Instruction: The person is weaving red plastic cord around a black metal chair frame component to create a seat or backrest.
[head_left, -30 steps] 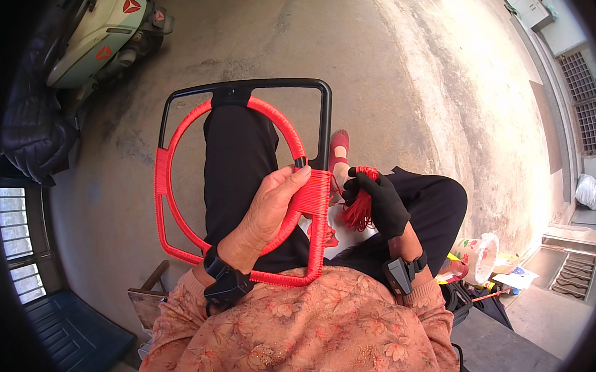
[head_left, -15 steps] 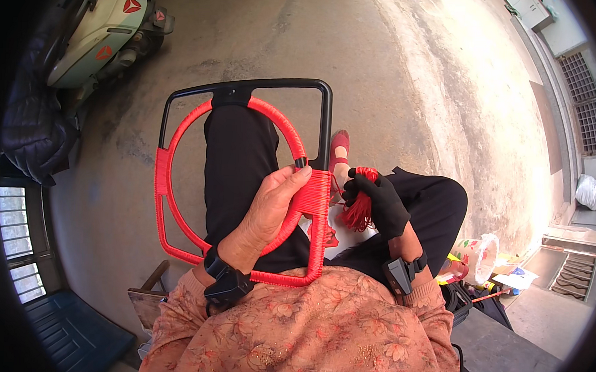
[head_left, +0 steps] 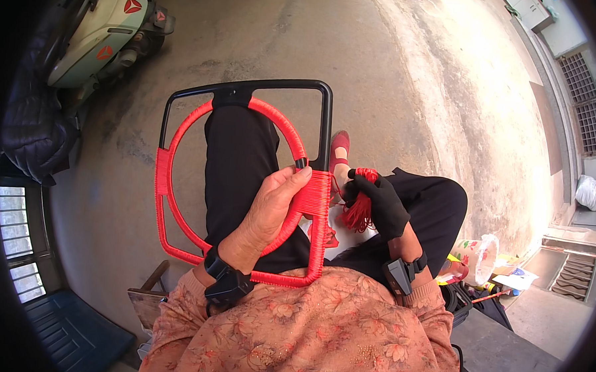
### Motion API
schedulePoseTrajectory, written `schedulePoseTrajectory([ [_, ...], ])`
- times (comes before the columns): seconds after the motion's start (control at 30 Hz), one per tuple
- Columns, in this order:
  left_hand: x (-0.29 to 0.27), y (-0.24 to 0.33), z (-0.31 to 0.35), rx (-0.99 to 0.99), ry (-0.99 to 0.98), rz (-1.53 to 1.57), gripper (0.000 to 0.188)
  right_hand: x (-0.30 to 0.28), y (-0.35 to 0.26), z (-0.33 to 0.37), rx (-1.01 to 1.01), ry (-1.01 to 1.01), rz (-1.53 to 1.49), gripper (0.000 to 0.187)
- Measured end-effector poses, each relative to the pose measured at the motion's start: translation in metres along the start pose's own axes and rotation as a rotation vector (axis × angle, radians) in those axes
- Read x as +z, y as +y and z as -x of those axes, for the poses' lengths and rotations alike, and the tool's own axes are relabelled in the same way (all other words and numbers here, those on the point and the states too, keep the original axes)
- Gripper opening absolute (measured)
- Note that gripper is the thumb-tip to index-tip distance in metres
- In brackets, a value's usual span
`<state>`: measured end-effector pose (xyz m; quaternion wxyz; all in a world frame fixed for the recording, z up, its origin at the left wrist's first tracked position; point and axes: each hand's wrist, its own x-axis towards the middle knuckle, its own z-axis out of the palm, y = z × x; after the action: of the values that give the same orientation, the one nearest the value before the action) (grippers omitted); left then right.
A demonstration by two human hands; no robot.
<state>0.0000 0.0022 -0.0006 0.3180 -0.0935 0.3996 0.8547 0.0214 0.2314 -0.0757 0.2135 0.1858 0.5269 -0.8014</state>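
Across my lap rests a black frame (head_left: pixel 326 114) with a ring inside a rounded square, much of it wrapped tightly in red cord (head_left: pixel 311 193). The ring's top and the frame's upper bars show bare black at places. My bare left hand (head_left: pixel 271 201) is closed round the right side of the ring, its thumb by a short unwrapped gap. To the right of the frame, my right hand (head_left: pixel 382 206) in a black glove grips a bundle of red cord (head_left: pixel 358 214), whose loose strands hang down. A strand appears to run from it toward the frame.
A scooter (head_left: pixel 105 38) stands at the upper left, beside a dark padded jacket (head_left: pixel 37 131). At lower left is a dark blue chair seat (head_left: pixel 79 329). A patterned plastic tub (head_left: pixel 482 257) and papers (head_left: pixel 517 279) lie to the right, near a grey bench (head_left: pixel 510 348).
Almost nothing differs. Both hands keep their holds on the frame and the cord bundle, with only a very slight shift of the right hand.
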Motion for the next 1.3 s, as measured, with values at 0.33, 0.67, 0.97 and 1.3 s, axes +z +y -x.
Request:
schedulePoseTrajectory([
  [0.33, -0.0046, -0.0017, -0.0010, -0.010, -0.001, 0.002, 0.025, 0.0021, -0.0012, 0.0008, -0.009, 0.003, -0.002, 0.028],
  [0.67, -0.0022, -0.0004, -0.0002, 0.007, -0.003, 0.000, 0.025, 0.0030, -0.0013, 0.0006, -0.013, 0.002, 0.014, 0.028],
  [0.97, -0.0033, -0.0009, -0.0007, 0.004, 0.006, 0.006, 0.025, 0.0033, -0.0009, 0.0002, -0.008, 0.002, -0.002, 0.026],
  [1.3, 0.0007, 0.0022, 0.0011, 0.008, 0.012, -0.010, 0.025, 0.0026, 0.0002, -0.0004, -0.002, -0.012, -0.003, 0.028],
])
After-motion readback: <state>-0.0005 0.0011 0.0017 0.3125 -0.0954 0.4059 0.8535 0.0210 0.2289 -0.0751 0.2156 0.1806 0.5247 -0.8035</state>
